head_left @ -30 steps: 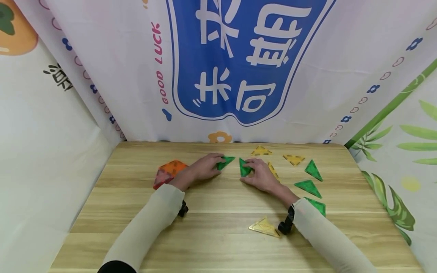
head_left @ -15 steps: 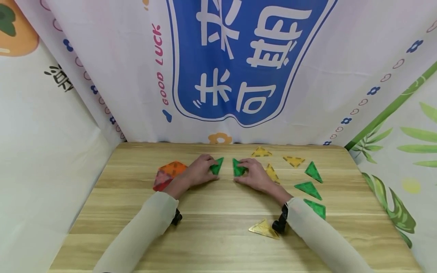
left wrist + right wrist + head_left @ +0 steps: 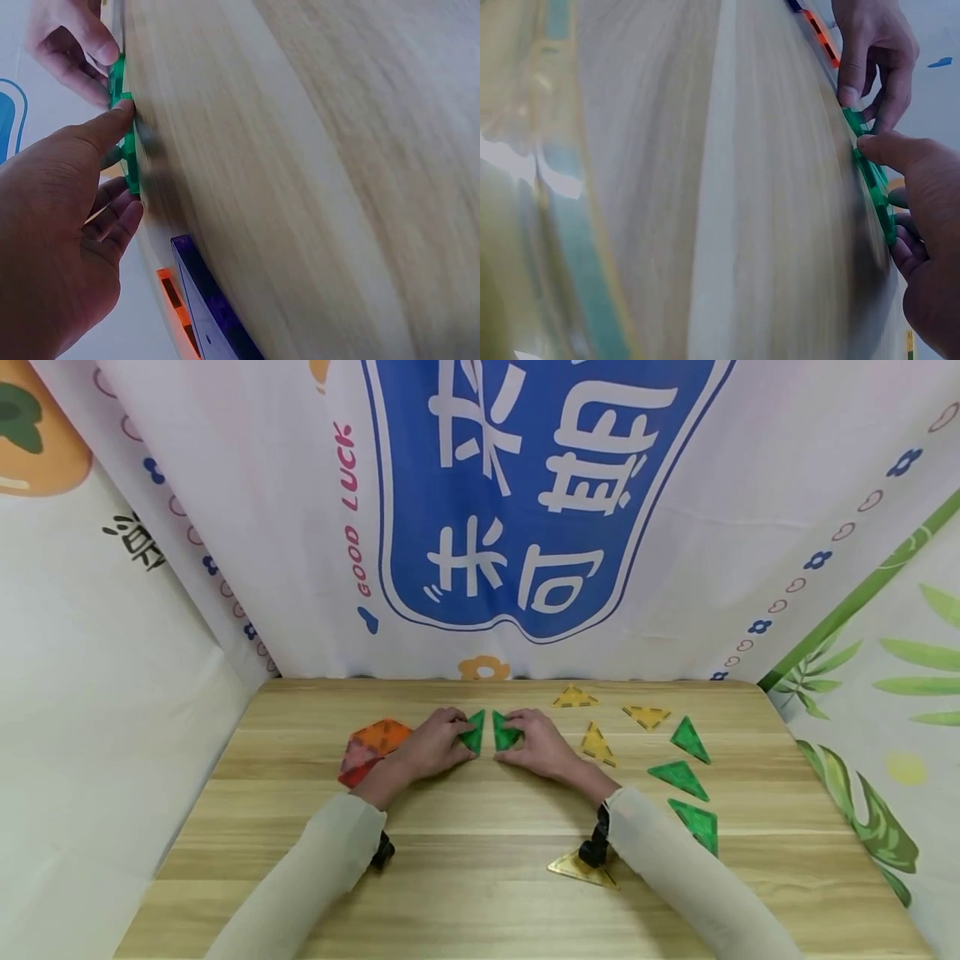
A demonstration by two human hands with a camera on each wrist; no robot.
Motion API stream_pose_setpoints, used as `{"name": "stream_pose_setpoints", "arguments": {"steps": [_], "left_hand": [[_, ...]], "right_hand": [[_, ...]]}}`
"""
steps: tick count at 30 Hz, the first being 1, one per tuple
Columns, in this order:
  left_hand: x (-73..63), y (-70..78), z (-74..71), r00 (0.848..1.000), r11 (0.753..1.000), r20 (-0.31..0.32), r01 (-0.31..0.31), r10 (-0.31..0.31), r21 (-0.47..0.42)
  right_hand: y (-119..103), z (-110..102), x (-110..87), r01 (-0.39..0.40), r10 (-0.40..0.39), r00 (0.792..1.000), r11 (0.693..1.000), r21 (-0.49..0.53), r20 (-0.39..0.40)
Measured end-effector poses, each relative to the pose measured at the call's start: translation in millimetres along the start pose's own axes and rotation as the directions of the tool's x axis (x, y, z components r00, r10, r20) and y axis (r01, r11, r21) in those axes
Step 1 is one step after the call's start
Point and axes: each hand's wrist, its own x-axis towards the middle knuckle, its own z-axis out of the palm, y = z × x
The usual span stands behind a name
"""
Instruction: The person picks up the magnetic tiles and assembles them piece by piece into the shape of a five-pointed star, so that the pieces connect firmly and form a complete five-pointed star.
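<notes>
Two green triangular magnetic tiles face each other near the back middle of the table in the head view, a narrow gap between them. My left hand (image 3: 431,747) pinches the left green tile (image 3: 473,735) between thumb and fingers. The right green tile (image 3: 502,732) is pinched by my right hand (image 3: 542,745). Both wrist views show the tiles edge-on, close to the wood: my left hand's tile (image 3: 130,154) and my right hand's tile (image 3: 876,191). Whether they touch the table I cannot tell. Fingers cover part of each tile.
Left of my left hand lies a joined orange and red tile group (image 3: 381,735). Yellow triangles (image 3: 597,745) and green triangles (image 3: 678,778) lie loose on the right. A clear yellow triangle (image 3: 573,868) sits beneath my right wrist camera. A printed curtain (image 3: 315,527) hangs behind the table (image 3: 450,893).
My right hand has moved left with its green tile. The left hand has shifted slightly left and turned its tile more upright in view. The gap between the tiles has narrowed.
</notes>
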Motion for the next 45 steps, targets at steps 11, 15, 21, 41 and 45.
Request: {"name": "stream_pose_setpoints", "arguments": {"steps": [11, 15, 21, 41, 45], "left_hand": [[-3.5, -1.2, 6.2, 0.999, 1.000, -0.034, -0.021, 0.021, -0.021], [-4.9, 0.3, 5.4, 0.998, 0.999, -0.055, -0.035, 0.034, -0.025], [-11.2, 13.8, 5.8, 0.996, 0.998, -0.073, -0.056, 0.054, -0.015], [-10.1, 112.5, 25.1, 0.878, 0.903, 0.211, -0.418, 0.429, -0.094], [-5.9, 129.3, 31.2, 0.822, 0.861, 0.258, -0.493, 0.508, -0.123]], "right_hand": [[-12, 7, 5.2, 0.008, -0.009, 0.999, 1.000, 0.011, 0.051], [-8, 0, 0.2, 0.011, -0.013, 0.999, 0.999, 0.038, 0.046], [8, -19, -20.5, 0.030, -0.031, 0.999, 0.997, 0.069, 0.018], [67, -80, -74.8, 0.038, -0.036, 0.999, 0.998, -0.047, 0.036], [79, -84, -77.7, 0.053, -0.049, 0.997, 0.996, -0.075, 0.056]]}}
